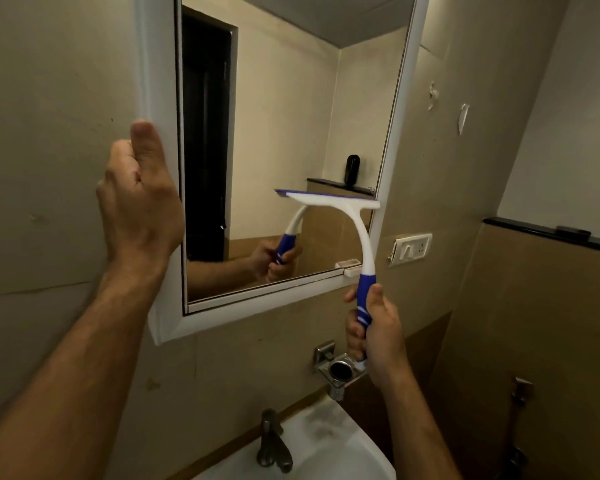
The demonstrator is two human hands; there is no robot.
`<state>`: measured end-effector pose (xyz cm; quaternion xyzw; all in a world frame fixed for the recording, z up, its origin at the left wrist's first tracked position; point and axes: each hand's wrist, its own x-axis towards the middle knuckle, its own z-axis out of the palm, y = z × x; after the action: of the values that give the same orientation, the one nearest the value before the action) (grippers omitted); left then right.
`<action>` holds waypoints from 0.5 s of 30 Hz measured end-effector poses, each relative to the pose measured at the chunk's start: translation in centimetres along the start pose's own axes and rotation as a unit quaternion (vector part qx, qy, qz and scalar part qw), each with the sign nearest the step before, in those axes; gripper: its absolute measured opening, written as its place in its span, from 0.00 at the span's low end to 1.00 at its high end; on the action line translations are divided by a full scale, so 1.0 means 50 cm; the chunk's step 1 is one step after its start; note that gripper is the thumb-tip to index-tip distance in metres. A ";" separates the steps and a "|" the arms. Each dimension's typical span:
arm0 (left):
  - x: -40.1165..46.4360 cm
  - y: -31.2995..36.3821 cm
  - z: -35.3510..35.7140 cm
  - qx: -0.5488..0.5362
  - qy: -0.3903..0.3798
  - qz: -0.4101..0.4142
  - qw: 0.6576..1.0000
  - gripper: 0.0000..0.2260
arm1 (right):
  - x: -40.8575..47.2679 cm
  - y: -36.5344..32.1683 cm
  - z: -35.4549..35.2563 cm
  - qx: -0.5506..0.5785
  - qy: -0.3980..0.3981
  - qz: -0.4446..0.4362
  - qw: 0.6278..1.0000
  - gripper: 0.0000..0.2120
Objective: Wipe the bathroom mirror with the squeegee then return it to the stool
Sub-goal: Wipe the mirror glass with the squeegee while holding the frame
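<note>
at the centre right of the frame, the white plastic squeegee with a blue handle (355,233) is gripped at its handle by the curled fingers of the right hand (378,327), its blade laid against the white-framed rectangular wall mirror (291,116) (lower right part). the mirror's left frame edge is touched by the straight-fingered left hand (139,199).

The mirror (284,140) hangs on the wall above the washbasin (326,452), whose tap (272,445) stands at its rear edge. The left hand (139,199) rests on the mirror's left frame. The right hand (378,327) holds the squeegee (347,216) at the mirror's lower right, blade against the glass. A switch plate (411,249) sits right of the mirror, and a metal holder (340,370) is fixed below.
</note>
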<state>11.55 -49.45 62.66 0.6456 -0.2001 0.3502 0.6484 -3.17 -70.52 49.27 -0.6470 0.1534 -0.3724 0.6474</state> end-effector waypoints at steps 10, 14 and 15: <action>0.003 -0.009 0.003 0.006 0.013 -0.003 1.000 0.18 | -0.048 0.063 -0.045 -0.029 0.009 0.048 0.998 0.26; 0.004 -0.006 0.004 0.007 0.009 0.003 1.000 0.20 | 0.011 -0.033 -0.021 -0.001 0.003 -0.011 1.000 0.23; 0.002 -0.004 0.003 0.008 0.009 0.001 1.000 0.19 | 0.022 -0.047 -0.014 0.002 0.003 -0.015 1.000 0.23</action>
<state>11.78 -49.55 62.63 0.6475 -0.1922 0.3584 0.6445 -3.55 -71.48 51.75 -0.6468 0.1451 -0.3839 0.6428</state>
